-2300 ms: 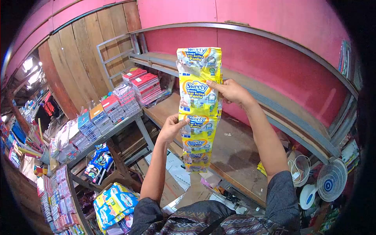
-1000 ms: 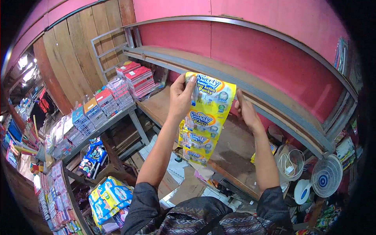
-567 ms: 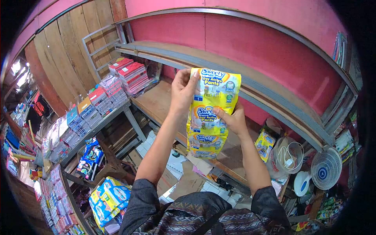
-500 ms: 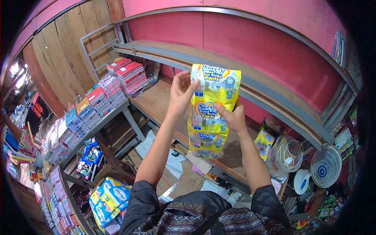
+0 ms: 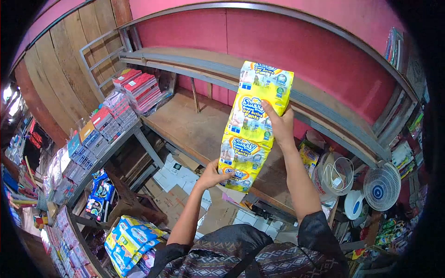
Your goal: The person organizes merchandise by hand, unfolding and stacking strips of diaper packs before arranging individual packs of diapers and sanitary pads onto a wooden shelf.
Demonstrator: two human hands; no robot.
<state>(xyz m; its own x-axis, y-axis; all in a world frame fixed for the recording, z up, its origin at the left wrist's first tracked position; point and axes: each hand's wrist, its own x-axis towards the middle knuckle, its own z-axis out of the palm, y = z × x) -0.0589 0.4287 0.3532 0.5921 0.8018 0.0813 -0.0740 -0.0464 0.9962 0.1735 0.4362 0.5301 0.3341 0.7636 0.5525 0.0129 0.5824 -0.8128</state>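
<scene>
A strip of yellow and white diaper packs, printed "Sweety", hangs in front of me in several joined sections. My right hand grips its right edge near the second pack from the top, thumb on the front. Lower down, my left hand holds the bottom pack at its left edge, with the thumb across the front. The fingers behind the strip are hidden. Behind the strip lies a brown wooden shelf board.
Stacked books and boxes stand on the left-hand table. Blue and yellow diaper packs lie at lower left. A clear plastic tub with a white cable and a fan are at right. Metal-edged shelving runs along the pink wall.
My left hand has moved from the top of the strip down to its bottom pack. The strip has shifted slightly up and right at its top, and the view has turned slightly.
</scene>
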